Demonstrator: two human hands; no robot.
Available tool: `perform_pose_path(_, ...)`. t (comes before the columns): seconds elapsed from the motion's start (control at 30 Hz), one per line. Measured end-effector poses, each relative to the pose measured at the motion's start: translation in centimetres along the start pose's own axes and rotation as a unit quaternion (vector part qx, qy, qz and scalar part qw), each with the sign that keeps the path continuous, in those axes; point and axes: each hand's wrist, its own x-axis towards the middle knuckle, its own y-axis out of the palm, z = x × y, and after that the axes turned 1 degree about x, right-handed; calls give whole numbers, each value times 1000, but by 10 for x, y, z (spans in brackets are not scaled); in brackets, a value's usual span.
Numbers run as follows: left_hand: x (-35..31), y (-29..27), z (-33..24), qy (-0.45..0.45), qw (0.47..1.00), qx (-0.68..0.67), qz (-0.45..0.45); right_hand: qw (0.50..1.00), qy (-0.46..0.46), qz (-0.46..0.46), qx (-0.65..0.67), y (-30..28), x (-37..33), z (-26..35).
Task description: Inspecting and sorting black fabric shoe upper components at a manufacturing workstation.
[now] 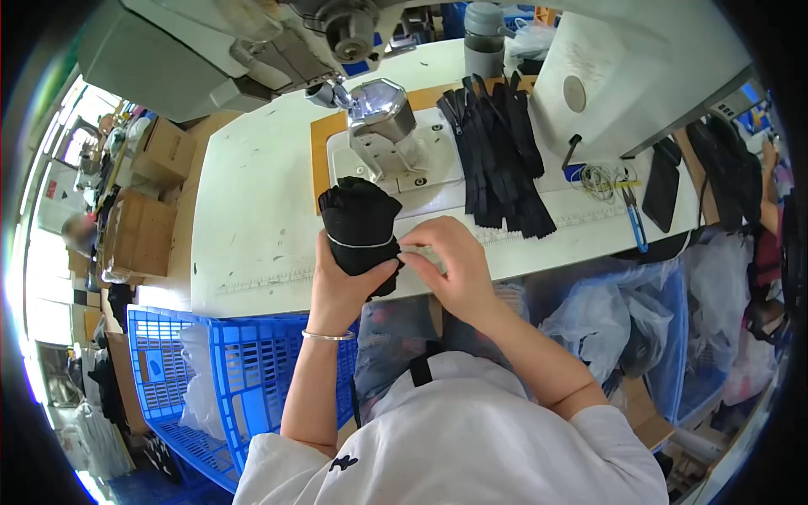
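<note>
well, black bundle [360,220] inside the left grip [338,293]

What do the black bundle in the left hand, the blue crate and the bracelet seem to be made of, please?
Black bundle: probably fabric, matte, judging by its dull, folded surface; the weave is too small to tell.
Blue crate: likely moulded plastic, smooth-looking, given its even colour and regular lattice of slots.
Bracelet: seemingly polished metal, from its silvery shine.

Left grip [335,290] around black bundle [360,220]; right grip [459,269] at its edge.
</note>
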Motion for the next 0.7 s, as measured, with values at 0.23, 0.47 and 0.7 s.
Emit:
perform_pose_path(0.23, 2, 12, -4, 155, 925, 307, -165, 996, -40, -33, -72, 25, 5, 11)
perform_pose_path(0.47, -1, 8, 5, 174, 914, 325, -171, 990, 137, -5, 34, 36, -10, 1)
perform_pose_path(0.7, -1, 6, 14, 195, 776, 572, -181, 977, -83, -29, -193, 53, 3, 8)
